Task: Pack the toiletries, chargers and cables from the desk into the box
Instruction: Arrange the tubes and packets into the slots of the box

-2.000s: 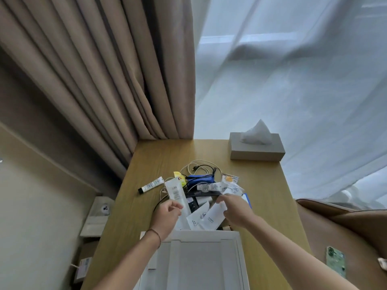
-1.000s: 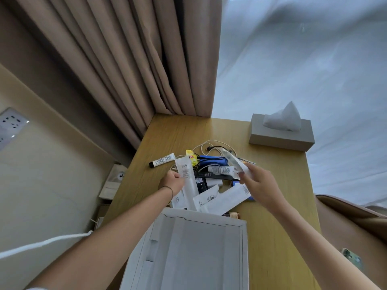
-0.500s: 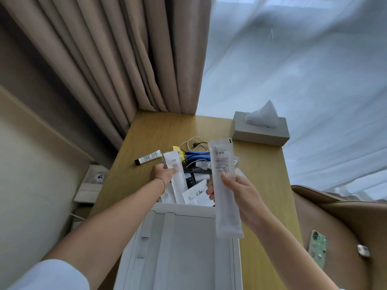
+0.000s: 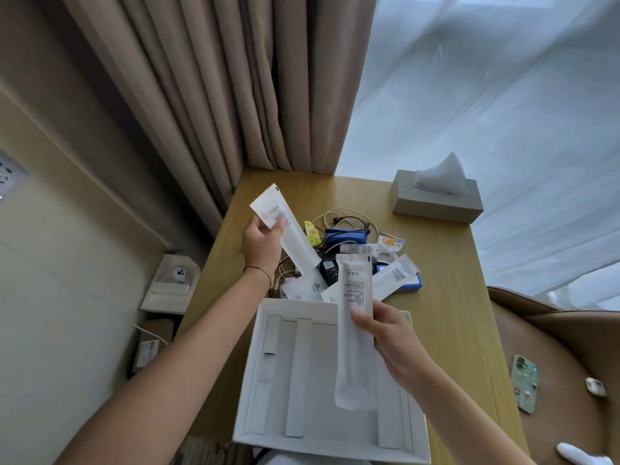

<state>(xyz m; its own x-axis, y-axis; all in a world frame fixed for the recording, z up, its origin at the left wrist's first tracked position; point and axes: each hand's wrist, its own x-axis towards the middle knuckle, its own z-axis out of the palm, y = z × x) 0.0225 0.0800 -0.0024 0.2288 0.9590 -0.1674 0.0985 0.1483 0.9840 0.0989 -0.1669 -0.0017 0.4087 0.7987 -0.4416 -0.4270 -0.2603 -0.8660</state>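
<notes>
An open white box (image 4: 255,374) sits at the near edge of the wooden desk (image 4: 446,297). My right hand (image 4: 389,333) pinches a long white sachet (image 4: 355,364) that hangs upright over the box. Above the desk's left side, my left hand (image 4: 261,245) grips another long white packet (image 4: 295,239), lifted and tilted. Behind the box lies a pile with white sachets (image 4: 394,276), a blue pouch (image 4: 345,236), a black charger (image 4: 328,268), a yellow packet (image 4: 311,233) and a coiled white cable (image 4: 339,214).
A grey tissue box (image 4: 436,199) stands at the desk's far right. Beige curtains (image 4: 208,95) hang behind on the left, a sheer curtain on the right. A phone (image 4: 525,382) lies on the brown seat at the right. Small boxes (image 4: 169,280) sit left of the desk.
My left hand has lifted a white packet out of the pile and raised it. My right hand has brought its sachet lower over the box.
</notes>
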